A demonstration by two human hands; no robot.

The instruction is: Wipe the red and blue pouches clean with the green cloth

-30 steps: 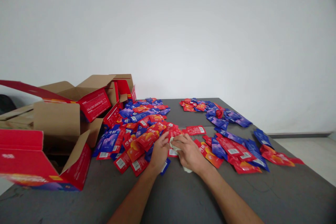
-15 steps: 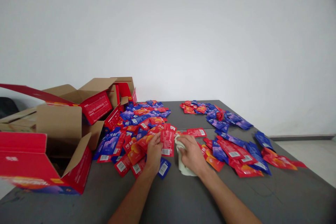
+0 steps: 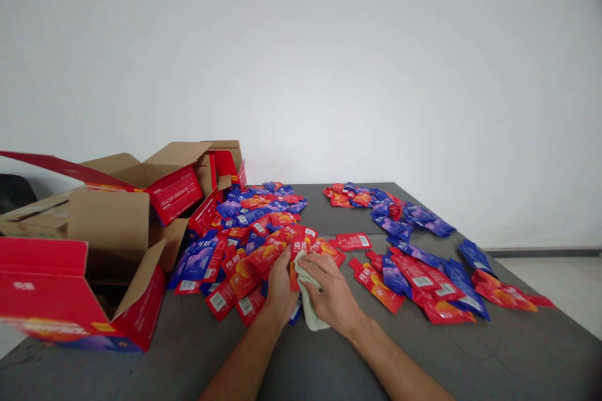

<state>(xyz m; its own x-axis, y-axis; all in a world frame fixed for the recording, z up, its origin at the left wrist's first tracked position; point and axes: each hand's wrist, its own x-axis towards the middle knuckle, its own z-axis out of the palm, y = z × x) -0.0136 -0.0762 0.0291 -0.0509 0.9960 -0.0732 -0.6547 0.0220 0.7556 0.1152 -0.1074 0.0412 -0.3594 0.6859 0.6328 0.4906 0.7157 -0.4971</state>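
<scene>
We saw the left hand (image 3: 281,288) grasping a red pouch (image 3: 300,243) by its left side, its thumb and fingertips partly lost against the bright print, so the exact grip was hard to make out. The right hand (image 3: 332,291) was closed on a folded pale cloth (image 3: 311,307), which lay against the front of that pouch; the cloth and fingers covered much of the pouch's lower part, and we could read only the large white characters near its top. The pouch was held at the near right edge of a loose heap of red and blue pouches (image 3: 241,272), so its outline ran into those behind it. A blue pouch (image 3: 295,313) showed only as a sliver between the left wrist and the cloth. Both forearms were cut off by the bottom of the view. To the right, more pouches (image 3: 423,279) overlapped on the dark bench (image 3: 188,369), many hiding one another's labels, and a far cluster (image 3: 345,194) was too small for us to count. On the left stood an open red carton (image 3: 42,288), cut off by the left edge, its inside too dark for us to tell what it held. Behind it, a second carton (image 3: 174,194) spread its flaps and partly covered a third carton (image 3: 226,163). A dark object (image 3: 16,193) at the left edge was cropped, and we could not tell what it was.
</scene>
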